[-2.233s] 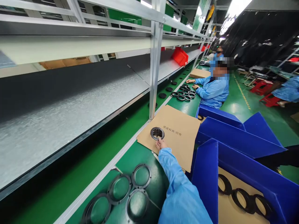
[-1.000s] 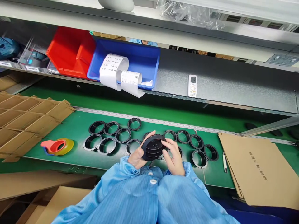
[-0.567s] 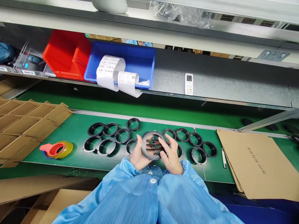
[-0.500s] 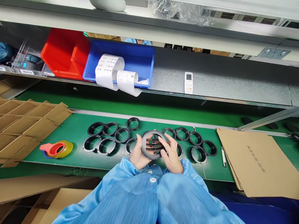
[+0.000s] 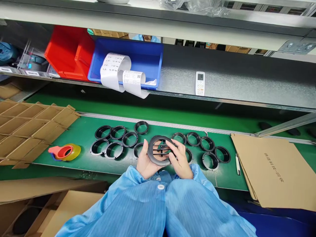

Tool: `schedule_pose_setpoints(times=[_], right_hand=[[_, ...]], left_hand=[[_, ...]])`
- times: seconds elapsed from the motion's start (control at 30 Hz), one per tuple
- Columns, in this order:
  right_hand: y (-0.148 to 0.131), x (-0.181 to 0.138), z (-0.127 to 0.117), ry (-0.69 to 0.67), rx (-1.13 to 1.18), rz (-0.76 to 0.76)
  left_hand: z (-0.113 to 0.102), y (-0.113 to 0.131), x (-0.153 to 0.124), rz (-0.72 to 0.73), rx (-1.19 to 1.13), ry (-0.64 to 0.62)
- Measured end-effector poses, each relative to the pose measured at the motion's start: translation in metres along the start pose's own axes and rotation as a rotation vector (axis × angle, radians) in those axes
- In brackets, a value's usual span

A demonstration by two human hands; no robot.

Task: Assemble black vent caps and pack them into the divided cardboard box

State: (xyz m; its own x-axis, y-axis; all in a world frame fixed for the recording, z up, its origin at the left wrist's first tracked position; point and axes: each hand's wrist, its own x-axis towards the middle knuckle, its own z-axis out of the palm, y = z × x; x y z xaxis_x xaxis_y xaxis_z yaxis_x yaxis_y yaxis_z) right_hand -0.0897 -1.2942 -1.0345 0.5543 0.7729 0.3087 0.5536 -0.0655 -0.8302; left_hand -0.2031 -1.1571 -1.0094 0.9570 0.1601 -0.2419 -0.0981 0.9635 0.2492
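Note:
Between my two hands, close to my chest, is a dark grey ring [image 5: 152,152] with thin bars showing through its opening. My left hand [image 5: 145,163] supports it from the left and below, thumb up along the rim. My right hand [image 5: 182,161] grips the right side, its fingers reaching over the rim. Several black rings [image 5: 114,150] lie on the green table to the left of my hands. More black rings [image 5: 210,161] lie to the right. Some rings are partly hidden behind my hands.
A tape dispenser [image 5: 66,152] and cardboard dividers [image 5: 32,128] are at the left. Flat cardboard sheets [image 5: 269,171] and a white pen [image 5: 237,164] lie at the right. Above, a shelf holds a red bin [image 5: 64,56], a blue bin [image 5: 148,59] and a remote control [image 5: 199,84].
The ring has tilted slightly in my hands, and my right fingers have shifted a little over its rim. The camera view has moved slightly. The rings on the table stay where they were.

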Motion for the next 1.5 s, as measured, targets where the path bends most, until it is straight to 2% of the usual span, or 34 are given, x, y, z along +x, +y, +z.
schedule_pose_setpoints(times=[0.13, 0.3, 0.57, 0.9, 1.07, 1.27, 1.5], right_hand=[[0.002, -0.001, -0.001, 0.001, 0.006, -0.006], [0.006, -0.002, -0.004, -0.011, -0.004, -0.041], [0.017, -0.005, -0.003, -0.009, 0.000, -0.092], [0.029, -0.011, -0.005, 0.038, -0.095, -0.170], [0.040, -0.016, -0.008, -0.035, -0.232, -0.248], [0.038, -0.014, -0.007, -0.001, -0.263, -0.228], [0.035, -0.011, -0.007, 0.007, -0.257, -0.181]], left_hand=[[0.001, -0.004, 0.000, 0.025, 0.014, 0.077], [-0.001, -0.011, 0.002, 0.137, 0.051, 0.106], [-0.007, -0.016, 0.008, 0.169, 0.075, 0.013], [-0.006, -0.019, 0.010, 0.171, 0.125, -0.016], [-0.010, -0.018, 0.016, 0.218, 0.154, -0.021], [-0.010, -0.016, 0.023, 0.222, 0.114, -0.038], [-0.007, -0.013, 0.025, 0.136, 0.024, 0.113]])
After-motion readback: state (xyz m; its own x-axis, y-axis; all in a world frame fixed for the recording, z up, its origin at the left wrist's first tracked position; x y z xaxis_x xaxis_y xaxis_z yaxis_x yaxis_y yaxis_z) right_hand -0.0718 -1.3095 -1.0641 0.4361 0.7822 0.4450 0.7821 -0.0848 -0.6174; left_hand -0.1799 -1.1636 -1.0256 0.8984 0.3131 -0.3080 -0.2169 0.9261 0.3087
